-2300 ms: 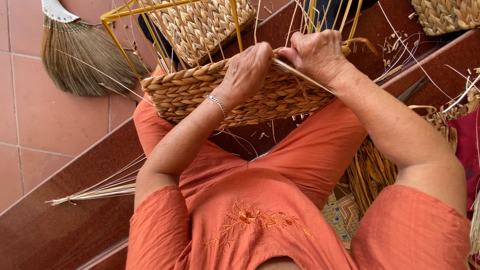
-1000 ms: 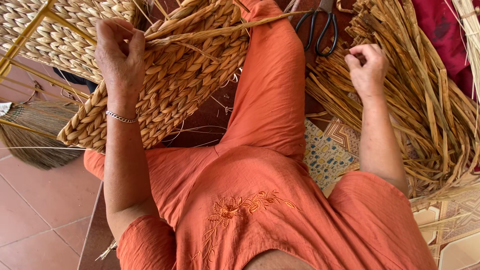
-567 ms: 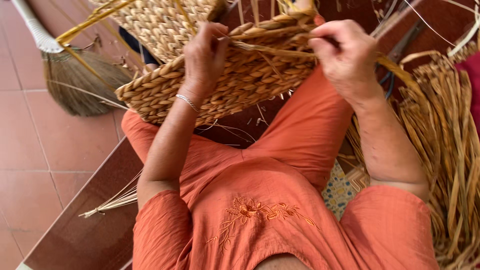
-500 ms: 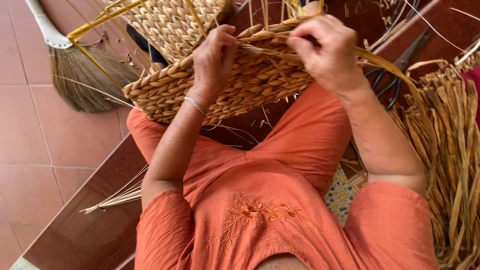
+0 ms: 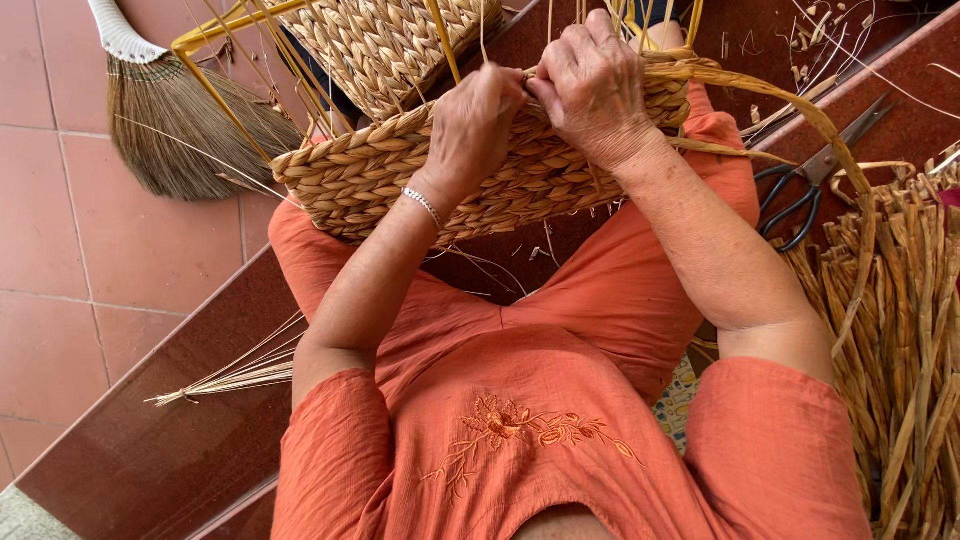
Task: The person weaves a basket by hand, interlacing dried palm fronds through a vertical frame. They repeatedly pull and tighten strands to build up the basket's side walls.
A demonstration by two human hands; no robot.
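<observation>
Hands: left & right pinch basket rim.

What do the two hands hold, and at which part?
Both the left hand and right hand grip the woven basket at its top rim.

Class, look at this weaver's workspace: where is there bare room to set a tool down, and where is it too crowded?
Free: the red floor tiles below the broom, and the dark step beneath the loose straw bundle. Crowded: the lap, where left hand and right hand work on the woven basket; also the right side, filled by scissors and the reed pile.
</observation>
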